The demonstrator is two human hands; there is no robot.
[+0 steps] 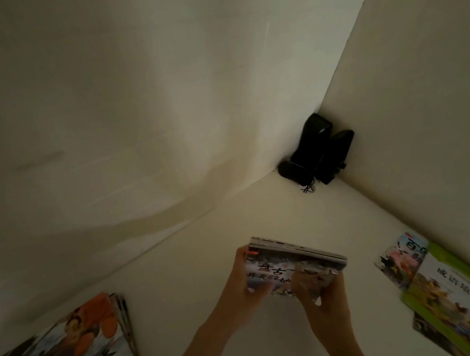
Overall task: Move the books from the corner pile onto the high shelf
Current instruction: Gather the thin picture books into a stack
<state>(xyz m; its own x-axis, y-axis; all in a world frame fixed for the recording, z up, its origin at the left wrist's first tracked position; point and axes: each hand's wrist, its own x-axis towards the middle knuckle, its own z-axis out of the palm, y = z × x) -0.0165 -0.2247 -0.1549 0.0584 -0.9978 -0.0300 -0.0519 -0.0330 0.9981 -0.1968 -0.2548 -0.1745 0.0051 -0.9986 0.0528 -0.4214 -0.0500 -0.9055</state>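
A small stack of picture books with a purple-grey illustrated cover is held above the white shelf surface. My left hand grips its left edge and my right hand grips its near edge. More books lie on the white surface: a stack with an orange-and-blue cover at the lower left, and several overlapping books with green covers along the right wall.
A pair of black speakers with a tangled cord stands in the far corner where the two white walls meet. A strip of bare white surface separates the held books from the speakers.
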